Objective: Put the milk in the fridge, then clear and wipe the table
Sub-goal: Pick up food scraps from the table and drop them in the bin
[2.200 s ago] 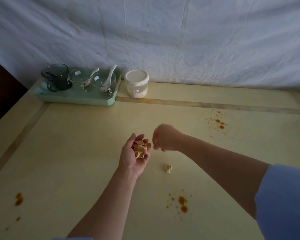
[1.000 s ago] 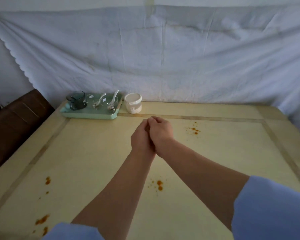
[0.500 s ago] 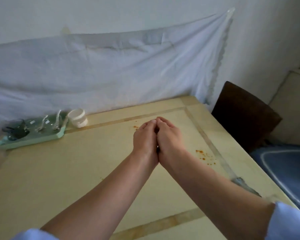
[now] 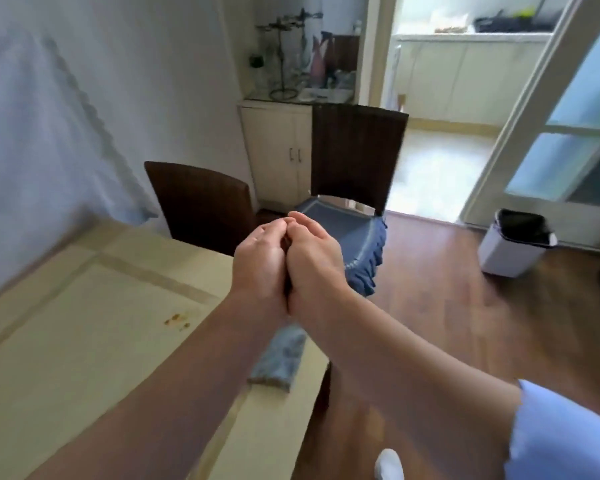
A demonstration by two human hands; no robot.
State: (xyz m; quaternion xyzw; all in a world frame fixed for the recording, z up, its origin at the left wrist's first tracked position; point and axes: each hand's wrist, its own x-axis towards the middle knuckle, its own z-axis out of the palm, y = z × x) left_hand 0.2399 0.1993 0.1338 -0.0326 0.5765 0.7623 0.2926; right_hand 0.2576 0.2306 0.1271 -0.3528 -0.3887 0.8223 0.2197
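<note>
The pale yellow table (image 4: 66,341) carries a folded blue cloth (image 4: 278,358) near its 3 o'clock edge, with orange-brown stains (image 4: 175,320) at the cloth's 10 o'clock.

Left hand (image 4: 260,263) and right hand (image 4: 315,266), cupped together near the stained table (image 4: 84,348).

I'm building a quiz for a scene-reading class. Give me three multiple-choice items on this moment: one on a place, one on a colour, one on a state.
1. Where does the bin stand? A on a shelf; B on the floor; C on a chair.
2. What colour is the cloth on the table? A red; B blue; C yellow.
3. How are the left hand and right hand? A cupped together; B flat on the table; C far apart.
Key: B, it sits on the wood boards by the door; B, it looks blue; A, they press together, fingers curved.
</note>
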